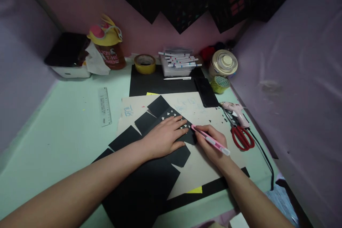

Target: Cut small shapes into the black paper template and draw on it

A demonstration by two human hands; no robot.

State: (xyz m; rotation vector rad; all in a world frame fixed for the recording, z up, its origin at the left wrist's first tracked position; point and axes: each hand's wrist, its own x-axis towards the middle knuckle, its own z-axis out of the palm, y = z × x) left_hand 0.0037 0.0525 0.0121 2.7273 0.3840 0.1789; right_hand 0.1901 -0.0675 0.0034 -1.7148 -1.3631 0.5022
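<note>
A large black paper sheet [144, 181] with slits along its sides and small star-shaped cutouts near its upper end lies on a pale cardboard [205, 164]. My left hand [165, 135] is flat on the paper, fingers spread beside the stars. In my right hand [213, 142] is a pink craft knife [211, 139], held like a pen. Its tip reaches the paper just right of the stars; the blade itself is too small to make out. Tiny black scraps [210, 121] are scattered on the cardboard to the right.
Red-handled scissors [242, 138] and a pink glue gun [237, 111] with a cord lie at the right. A phone [206, 92], white pen [177, 78], markers [183, 60] and yellow tape roll [144, 64] are behind. A clear ruler [104, 107] lies left.
</note>
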